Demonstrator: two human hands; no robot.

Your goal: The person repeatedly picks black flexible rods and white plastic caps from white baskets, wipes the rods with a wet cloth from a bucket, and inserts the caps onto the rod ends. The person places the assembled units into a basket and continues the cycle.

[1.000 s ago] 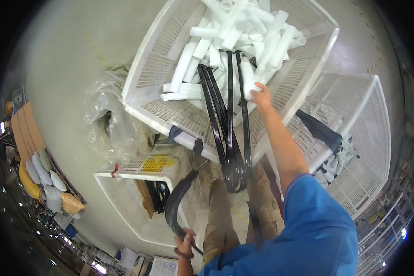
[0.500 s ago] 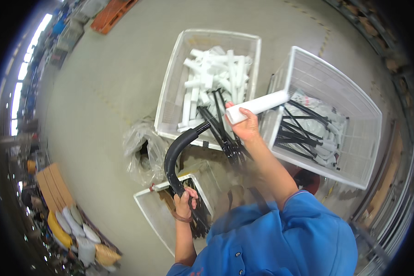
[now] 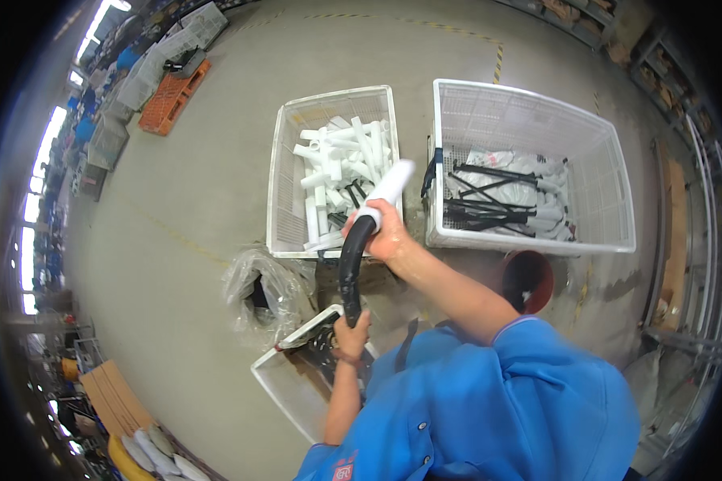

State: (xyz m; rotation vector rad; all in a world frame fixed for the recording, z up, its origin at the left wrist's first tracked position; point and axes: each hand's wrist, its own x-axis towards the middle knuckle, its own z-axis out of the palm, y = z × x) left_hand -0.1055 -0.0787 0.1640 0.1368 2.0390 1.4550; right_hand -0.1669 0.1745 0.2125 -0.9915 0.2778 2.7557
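Observation:
My left hand (image 3: 351, 333) is closed round the lower end of a curved black padded bar (image 3: 350, 272). In my right hand (image 3: 388, 232) is a white foam tube (image 3: 395, 180), gripped near its lower end. That end now sits around the upper end of the bar, so the metal tip seen earlier is hidden inside the tube. Both are held in the air in front of the left white crate (image 3: 273, 200), which has many white tubes (image 3: 329, 172) and some black rods in it.
A right-hand white crate (image 3: 529, 250) holds black bars with white-wrapped ends (image 3: 497, 212). Before it stands a reddish round bin (image 3: 541, 280). A clear plastic bag (image 3: 241, 293) and a smaller white box (image 3: 277, 373) with black parts are nearer left. An orange pallet (image 3: 164, 108) lies far left.
My right hand has brought the white foam tube over to the bar's upper end, and the tube now encloses that end. The bar has swung more upright. The whole view has shifted.

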